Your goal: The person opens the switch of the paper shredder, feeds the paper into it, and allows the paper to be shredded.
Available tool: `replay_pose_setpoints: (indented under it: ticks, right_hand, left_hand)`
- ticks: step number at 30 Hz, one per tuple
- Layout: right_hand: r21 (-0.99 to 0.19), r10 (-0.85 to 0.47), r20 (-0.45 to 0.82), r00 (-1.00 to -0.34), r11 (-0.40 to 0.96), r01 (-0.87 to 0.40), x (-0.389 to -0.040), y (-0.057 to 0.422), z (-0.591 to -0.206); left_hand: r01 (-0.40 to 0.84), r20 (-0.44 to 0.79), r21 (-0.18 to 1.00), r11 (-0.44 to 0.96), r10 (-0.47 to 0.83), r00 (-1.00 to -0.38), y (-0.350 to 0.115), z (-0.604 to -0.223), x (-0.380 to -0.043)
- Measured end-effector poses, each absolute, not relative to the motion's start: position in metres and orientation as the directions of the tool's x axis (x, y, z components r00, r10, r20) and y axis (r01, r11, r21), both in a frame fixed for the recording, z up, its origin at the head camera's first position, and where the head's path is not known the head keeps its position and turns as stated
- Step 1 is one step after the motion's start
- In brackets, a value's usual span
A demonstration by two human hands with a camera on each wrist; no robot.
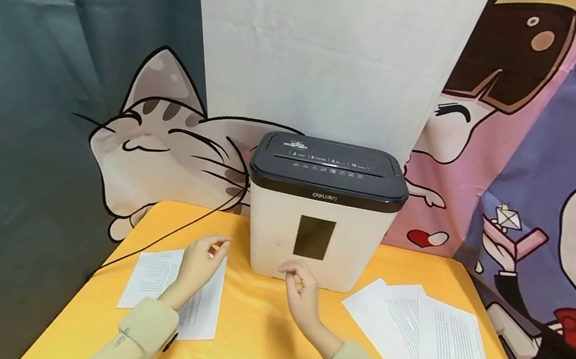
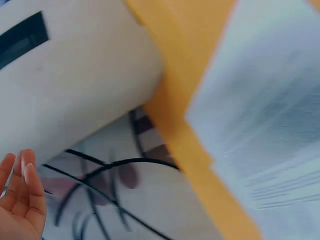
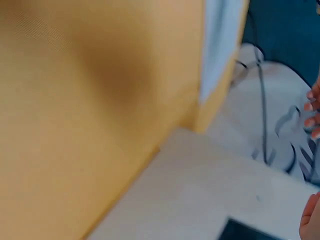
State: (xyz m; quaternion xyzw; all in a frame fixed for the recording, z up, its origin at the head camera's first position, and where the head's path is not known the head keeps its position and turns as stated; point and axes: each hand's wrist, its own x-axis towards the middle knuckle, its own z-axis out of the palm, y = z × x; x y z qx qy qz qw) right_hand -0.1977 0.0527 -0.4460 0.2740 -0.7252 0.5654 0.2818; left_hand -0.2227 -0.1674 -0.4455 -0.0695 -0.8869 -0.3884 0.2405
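Head view, shredder (image 1: 325,208) upright, beyond both hands (image 1: 201,259) (image 1: 302,290)

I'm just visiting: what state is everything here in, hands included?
Left hand: fingers loosely bent, holding nothing
Right hand: fingers bent, holding nothing
Shredder: upright, no paper seen in slot; power unclear
Left papers: lying flat, printed side up
Right papers: flat, overlapping, fanned out
Black cord: trailing off leftward

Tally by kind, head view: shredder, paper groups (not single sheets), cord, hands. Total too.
Shredder: 1
Left paper group and right paper group: 2
Black cord: 1
Left hand and right hand: 2
Total: 6
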Motion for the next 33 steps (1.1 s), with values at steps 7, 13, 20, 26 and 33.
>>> replay_pose_setpoints:
  ticks: [7,13,20,26,33]
  right_hand:
    - [-0.767,-0.069,0.611,-0.788,0.192,-0.612,-0.188,0.028,-0.471]
    - [-0.967,-0.105,0.241,-0.965,0.063,-0.248,-0.186,0.011,-0.487]
    - [-0.987,-0.28,-0.149,-0.948,-0.02,0.161,-0.19,-0.009,-0.522]
    - [-0.96,-0.312,-0.252,-0.916,-0.042,0.279,-0.187,-0.028,-0.543]
    - [-0.939,-0.306,-0.308,-0.901,-0.055,0.34,-0.186,-0.036,-0.555]
  left_hand:
    - [0.183,0.331,0.574,0.798,-0.021,-0.943,-0.192,-0.484,-0.211]
    - [0.108,0.221,0.514,0.851,-0.01,-0.975,-0.213,-0.511,-0.202]
    - [0.0,0.153,0.443,0.896,-0.075,-0.985,-0.232,-0.535,-0.203]
    - [-0.104,0.055,0.421,0.901,-0.14,-0.989,-0.243,-0.542,-0.204]
    - [-0.252,-0.085,0.457,0.853,-0.24,-0.967,-0.254,-0.543,-0.2]
